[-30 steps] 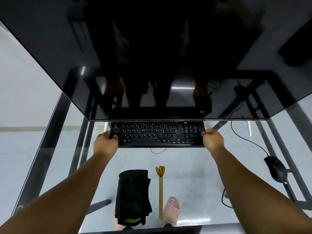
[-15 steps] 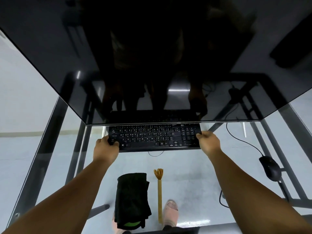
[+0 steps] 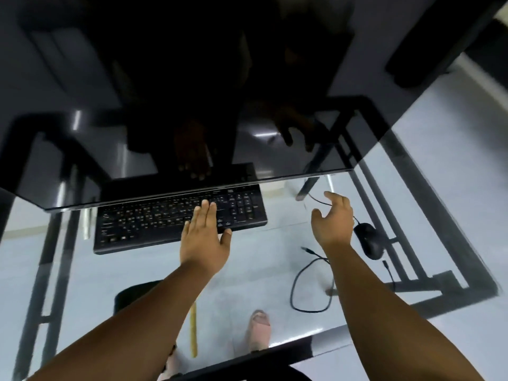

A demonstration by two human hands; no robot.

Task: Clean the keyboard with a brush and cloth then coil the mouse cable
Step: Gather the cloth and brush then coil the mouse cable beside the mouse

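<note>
A black keyboard (image 3: 154,221) lies on the glass desk, its far edge under the monitor. My left hand (image 3: 204,237) is over its right half with fingers straight, holding nothing. My right hand (image 3: 334,222) hovers open between the keyboard and the black mouse (image 3: 369,240), fingers spread near the mouse cable. That mouse cable (image 3: 305,281) loops loosely on the glass near my right forearm. A wooden brush (image 3: 193,328) lies near the front edge, its head hidden by my left forearm. The black cloth (image 3: 132,294) is mostly hidden under that arm.
A large dark monitor (image 3: 192,92) fills the upper view and overhangs the keyboard. The glass desk (image 3: 261,270) rests on a black metal frame (image 3: 428,243) seen through it. A foot in a pink sandal (image 3: 259,328) shows below the glass.
Both hands have let go of the keyboard's ends. The left hand moved right over the keys and the right hand moved toward the mouse. The view swung right.
</note>
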